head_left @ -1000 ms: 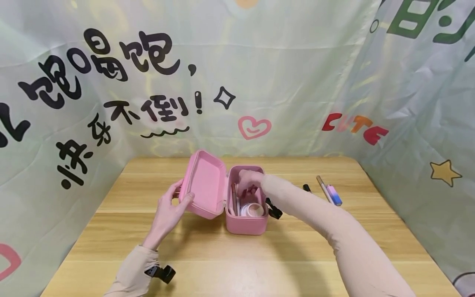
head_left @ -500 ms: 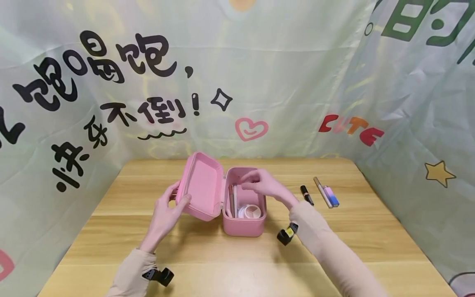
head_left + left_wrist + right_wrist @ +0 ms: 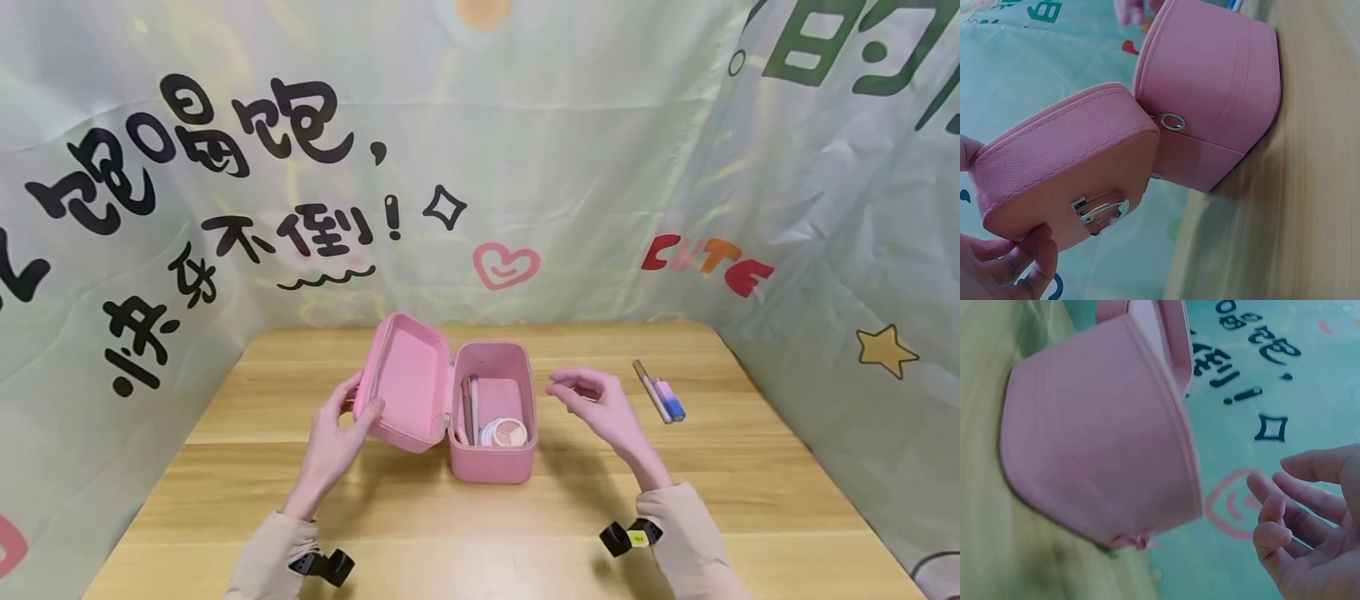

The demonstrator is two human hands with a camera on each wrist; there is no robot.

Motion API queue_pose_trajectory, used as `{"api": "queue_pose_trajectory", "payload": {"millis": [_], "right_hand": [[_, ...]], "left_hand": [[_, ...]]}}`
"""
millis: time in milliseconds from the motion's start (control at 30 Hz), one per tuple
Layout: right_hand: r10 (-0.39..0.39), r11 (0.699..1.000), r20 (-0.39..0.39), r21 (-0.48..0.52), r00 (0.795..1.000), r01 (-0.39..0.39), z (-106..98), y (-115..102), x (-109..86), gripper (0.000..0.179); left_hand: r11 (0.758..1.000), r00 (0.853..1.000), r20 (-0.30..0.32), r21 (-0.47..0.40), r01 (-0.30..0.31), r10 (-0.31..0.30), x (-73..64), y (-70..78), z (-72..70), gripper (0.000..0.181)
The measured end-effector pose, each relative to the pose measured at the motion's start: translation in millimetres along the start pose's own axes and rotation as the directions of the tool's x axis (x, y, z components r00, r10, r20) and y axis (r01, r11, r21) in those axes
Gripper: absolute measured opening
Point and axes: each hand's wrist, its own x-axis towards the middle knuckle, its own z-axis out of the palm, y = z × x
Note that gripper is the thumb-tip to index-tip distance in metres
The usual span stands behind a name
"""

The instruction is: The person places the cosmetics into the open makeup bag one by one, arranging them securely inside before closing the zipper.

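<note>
A pink cosmetic case (image 3: 492, 464) stands on the table with its lid (image 3: 411, 382) swung out to the left. My left hand (image 3: 337, 442) grips the lid's outer edge, thumb on the rim; in the left wrist view its fingers (image 3: 1038, 259) lie against the outside near a metal buckle (image 3: 1105, 209). Inside the case are slender sticks (image 3: 471, 408) and a round compact (image 3: 510, 432) with a sectioned pan. My right hand (image 3: 600, 408) hovers right of the case, fingers loosely bent, holding nothing and apart from it, as the right wrist view also shows.
Right of my right hand, a slim tube with a gold-brown end (image 3: 652, 392) lies against a pink-to-blue small box-like item (image 3: 670, 400). Printed fabric (image 3: 585, 167) hangs behind and beside the wooden table (image 3: 450, 533).
My right hand has come up out of the case and moved right, away from it, with nothing in it. A black tube seen earlier on the right is now hidden. The left hand keeps holding the lid.
</note>
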Motion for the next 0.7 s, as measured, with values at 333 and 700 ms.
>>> {"api": "queue_pose_trajectory", "payload": {"millis": [333, 700], "right_hand": [[0.029, 0.999, -0.235, -0.026, 0.972, -0.036, -21.5, 27.8, -9.3, 0.025], [-0.003, 0.953, -0.356, -0.283, 0.934, -0.105, -41.7, 57.5, -13.9, 0.022]], "left_hand": [[1.0, 1.0, -0.021, -0.014, 0.0, 0.0, -0.3, -1.0, 1.7, 0.056], [1.0, 1.0, -0.017, -0.022, -0.007, 0.007, -0.3, -1.6, 1.7, 0.056]]}}
